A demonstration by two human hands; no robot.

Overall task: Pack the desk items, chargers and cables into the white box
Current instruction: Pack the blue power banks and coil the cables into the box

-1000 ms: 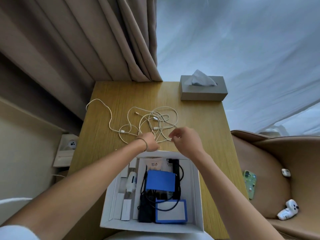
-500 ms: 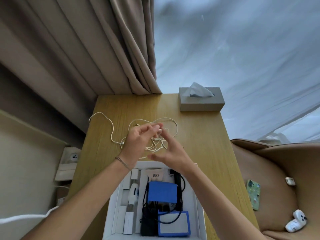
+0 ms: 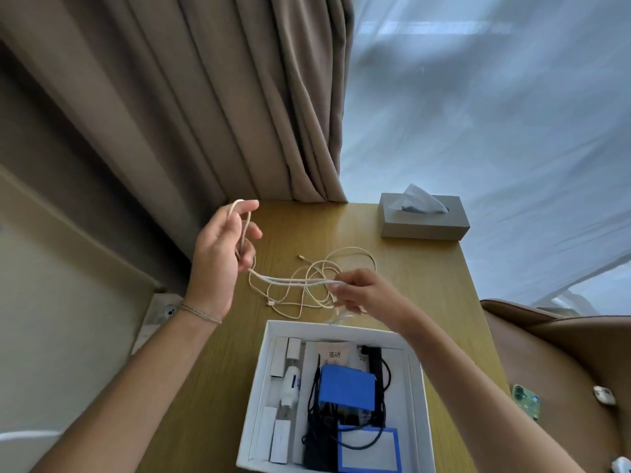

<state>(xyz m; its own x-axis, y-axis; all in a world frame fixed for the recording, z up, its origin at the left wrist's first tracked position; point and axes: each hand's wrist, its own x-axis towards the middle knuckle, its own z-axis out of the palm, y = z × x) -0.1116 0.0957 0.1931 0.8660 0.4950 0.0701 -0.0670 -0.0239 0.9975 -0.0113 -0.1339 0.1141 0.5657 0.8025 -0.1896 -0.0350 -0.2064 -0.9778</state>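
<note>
Hands have spread apart since earlier: left hand (image 3: pixel 218 257) at 10 o'clock holds a cable (image 3: pixel 297 279) loop, right hand (image 3: pixel 362 295) pinches doubled strands, rest tangled on surface (image 3: pixel 426 278), box (image 3: pixel 418 387) at 6 — coiling underway.

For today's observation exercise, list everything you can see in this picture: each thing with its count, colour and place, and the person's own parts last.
Desk: one, light wood, centre.
Cables: tangled, count unclear, cream-white, mid-desk, one length stretched between both hands.
White box: one, open, desk's near edge.
Blue items: two, inside the box.
Black cable: at least one, inside the box, right part.
White chargers and small boxes: several, box's left strip.
Tissue box: one, grey, far right desk corner.
Curtain: beige, behind desk; sheer white one to its right.
Armchair: one, tan, right of desk.
Phone: one, green, on armchair.
Wall socket: one, left of desk.
Left hand: raised, cable looped around fingers.
Right hand: pinching the cable.
</note>
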